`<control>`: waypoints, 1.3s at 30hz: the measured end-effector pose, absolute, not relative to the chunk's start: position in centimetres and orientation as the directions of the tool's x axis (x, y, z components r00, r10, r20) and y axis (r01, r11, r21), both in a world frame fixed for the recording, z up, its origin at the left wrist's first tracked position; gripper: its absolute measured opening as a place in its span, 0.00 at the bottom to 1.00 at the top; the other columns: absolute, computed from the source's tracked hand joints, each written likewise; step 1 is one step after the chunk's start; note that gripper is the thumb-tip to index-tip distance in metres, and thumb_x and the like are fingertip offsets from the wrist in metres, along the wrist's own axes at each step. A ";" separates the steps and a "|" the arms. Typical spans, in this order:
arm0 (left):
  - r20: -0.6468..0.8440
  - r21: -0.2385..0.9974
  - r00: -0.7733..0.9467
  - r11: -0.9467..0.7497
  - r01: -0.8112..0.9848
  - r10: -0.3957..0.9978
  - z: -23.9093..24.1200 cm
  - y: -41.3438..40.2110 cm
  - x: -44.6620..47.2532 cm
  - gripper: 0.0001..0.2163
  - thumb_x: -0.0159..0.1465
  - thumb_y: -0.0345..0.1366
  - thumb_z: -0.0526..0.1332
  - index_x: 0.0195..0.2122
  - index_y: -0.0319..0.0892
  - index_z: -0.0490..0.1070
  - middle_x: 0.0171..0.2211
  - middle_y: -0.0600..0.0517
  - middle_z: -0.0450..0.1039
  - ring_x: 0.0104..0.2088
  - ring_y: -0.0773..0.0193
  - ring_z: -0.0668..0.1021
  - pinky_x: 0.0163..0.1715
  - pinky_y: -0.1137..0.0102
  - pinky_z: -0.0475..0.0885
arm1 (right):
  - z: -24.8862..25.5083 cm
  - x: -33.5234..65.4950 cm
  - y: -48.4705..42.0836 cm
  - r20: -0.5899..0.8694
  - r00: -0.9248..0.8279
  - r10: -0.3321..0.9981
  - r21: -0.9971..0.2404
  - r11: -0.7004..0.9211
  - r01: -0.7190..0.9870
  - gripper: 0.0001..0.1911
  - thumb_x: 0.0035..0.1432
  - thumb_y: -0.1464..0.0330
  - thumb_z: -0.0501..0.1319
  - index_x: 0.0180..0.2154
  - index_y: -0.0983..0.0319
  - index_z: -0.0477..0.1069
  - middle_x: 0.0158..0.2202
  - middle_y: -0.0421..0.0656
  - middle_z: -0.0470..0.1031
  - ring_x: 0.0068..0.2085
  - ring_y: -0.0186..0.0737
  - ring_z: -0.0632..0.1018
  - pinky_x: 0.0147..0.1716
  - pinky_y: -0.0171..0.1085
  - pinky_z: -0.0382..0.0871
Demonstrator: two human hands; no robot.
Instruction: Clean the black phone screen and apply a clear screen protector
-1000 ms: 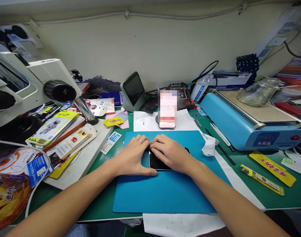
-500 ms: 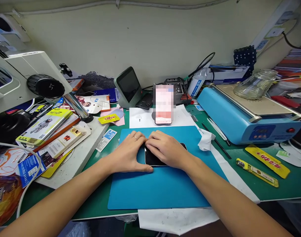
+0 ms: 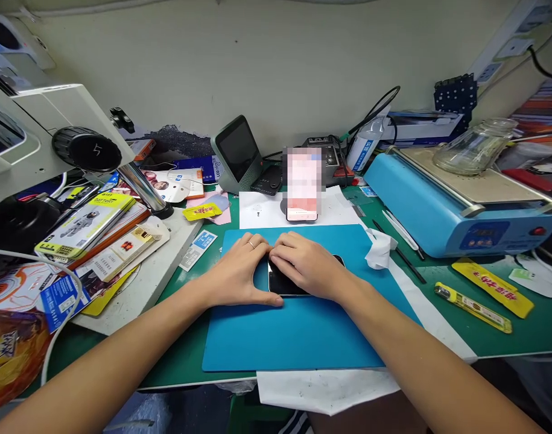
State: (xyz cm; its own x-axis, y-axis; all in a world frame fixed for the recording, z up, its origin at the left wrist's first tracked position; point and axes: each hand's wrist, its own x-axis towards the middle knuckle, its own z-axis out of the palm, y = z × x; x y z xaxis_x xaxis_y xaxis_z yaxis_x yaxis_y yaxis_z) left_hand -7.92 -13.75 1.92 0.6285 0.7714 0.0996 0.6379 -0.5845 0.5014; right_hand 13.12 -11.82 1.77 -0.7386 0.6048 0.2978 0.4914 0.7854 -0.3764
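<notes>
A black-screened phone (image 3: 279,282) lies flat on a blue mat (image 3: 294,337), mostly covered by my hands. Around its left end, my left hand (image 3: 244,271) has its thumb along the near edge and its bent fingers at the far left corner; a ring is on one finger. My right hand (image 3: 305,265) rests over the phone with its fingers curled together, tips pressed near that same corner. Both sets of fingertips meet there, and whatever may lie under them is hidden. Behind the mat stands an upright phone (image 3: 301,184) with a lit, blurred pinkish screen.
A microscope stand (image 3: 76,138) and a pile of boxes (image 3: 88,223) fill the left side. To the right are a blue heating machine (image 3: 452,211) bearing a glass jar (image 3: 475,147), a yellow cutter (image 3: 472,307), a black stick tool (image 3: 409,265) and crumpled tissue (image 3: 379,250).
The whole view has shifted slightly. My hands keep nearly the same grip at the phone's left corner, and the phone shows no clear movement on the mat.
</notes>
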 end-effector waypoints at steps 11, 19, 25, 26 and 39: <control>0.108 0.496 0.631 -0.592 0.635 0.768 1.9 -13.8 -7.9 0.31 0.53 0.61 0.70 0.46 0.43 0.66 0.45 0.47 0.68 0.46 0.51 0.69 0.47 0.55 0.69 | 1.7 13.1 -11.7 0.301 -0.737 0.605 -0.393 0.783 0.483 0.16 0.73 0.66 0.51 0.39 0.62 0.76 0.39 0.47 0.75 0.40 0.42 0.73 0.38 0.41 0.68; 0.126 0.491 0.635 -0.604 0.628 0.762 1.6 -13.7 -7.9 0.29 0.54 0.61 0.70 0.44 0.43 0.67 0.45 0.48 0.67 0.45 0.52 0.68 0.48 0.56 0.68 | 1.7 12.8 -11.8 0.264 -0.746 0.611 -0.344 0.782 0.519 0.16 0.73 0.63 0.50 0.39 0.63 0.73 0.39 0.47 0.73 0.40 0.43 0.71 0.38 0.41 0.67; 0.130 0.508 0.628 -0.595 0.622 0.767 1.7 -13.6 -7.8 0.28 0.54 0.59 0.71 0.44 0.43 0.67 0.43 0.48 0.68 0.44 0.53 0.69 0.45 0.57 0.68 | 2.1 12.6 -12.1 0.227 -0.744 0.629 -0.367 0.763 0.533 0.21 0.68 0.50 0.54 0.39 0.62 0.69 0.39 0.47 0.72 0.39 0.45 0.70 0.36 0.43 0.65; 0.129 0.509 0.623 -0.591 0.625 0.771 1.7 -13.6 -7.8 0.28 0.53 0.58 0.72 0.44 0.43 0.67 0.43 0.49 0.68 0.44 0.53 0.69 0.45 0.57 0.68 | 2.2 12.6 -12.1 0.223 -0.744 0.629 -0.371 0.761 0.532 0.22 0.68 0.48 0.53 0.39 0.61 0.68 0.39 0.47 0.72 0.39 0.45 0.70 0.36 0.43 0.65; 0.154 0.509 0.613 -0.594 0.623 0.775 1.3 -13.6 -8.1 0.30 0.52 0.62 0.70 0.41 0.43 0.65 0.43 0.48 0.67 0.43 0.52 0.69 0.43 0.57 0.68 | 2.0 12.5 -12.0 0.236 -0.749 0.619 -0.391 0.766 0.510 0.32 0.57 0.37 0.56 0.39 0.60 0.66 0.39 0.47 0.71 0.39 0.47 0.69 0.37 0.45 0.65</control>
